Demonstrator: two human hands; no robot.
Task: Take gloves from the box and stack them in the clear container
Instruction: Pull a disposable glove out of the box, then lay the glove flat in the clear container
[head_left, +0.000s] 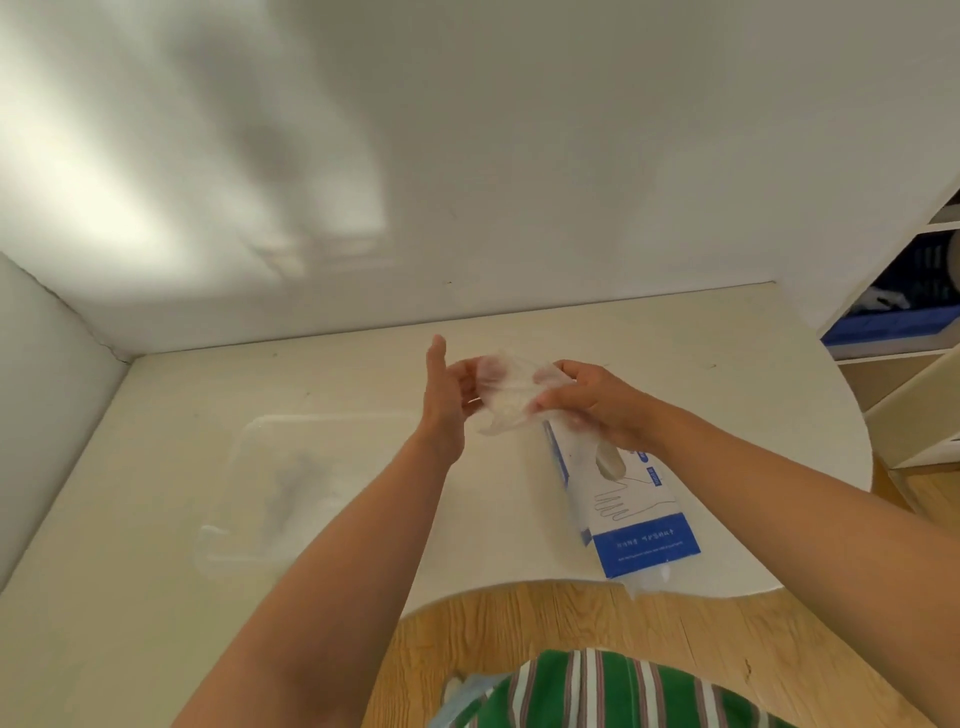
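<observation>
— Striped top (597, 691) at the bottom edge, then the box (639, 519) lying on the tabletop (363, 374). Where's the glove?

— The glove (511, 395) is in the air just past the box's far end, stretched between both hands. The right hand (592, 402) pinches one edge with curled fingers. The left hand (447, 395) has its thumb raised and fairly straight fingers laid against the other edge (spreading it flat, I'd guess, so it stacks neatly).

— And the clear container (311, 488)?

— Left of the box, well apart from it, and something pale and filmy seems to lie inside. The box's slot faces up, handy for pulling the next one.
</observation>
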